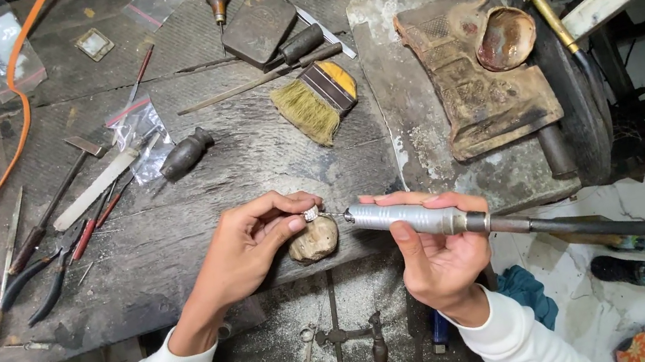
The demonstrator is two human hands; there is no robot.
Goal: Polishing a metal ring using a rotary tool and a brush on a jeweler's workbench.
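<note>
At nine o'clock on the worn dark wooden bench (pixel 173 234), several slim hand tools (pixel 57 228) are laid loose. At centre, one small silver ring (pixel 311 213) is pinched between thumb and fingertips of the left hand (pixel 251 251), above one rounded tan wooden peg (pixel 314 241). At three o'clock, one grey metal rotary handpiece (pixel 413 218) is gripped by the curled fingers of the right hand (pixel 437 253). One straw-bristled brush (pixel 317 101) lies at twelve. Risk noted: the tip could skid off the ring onto the fingertips, given the narrow pinch.

The left hand (pixel 249 242) pinches a ring (pixel 310 213) above a peg (pixel 314 241); the right hand (pixel 436 249) holds a handpiece (pixel 408 217), tip at the ring.
</note>
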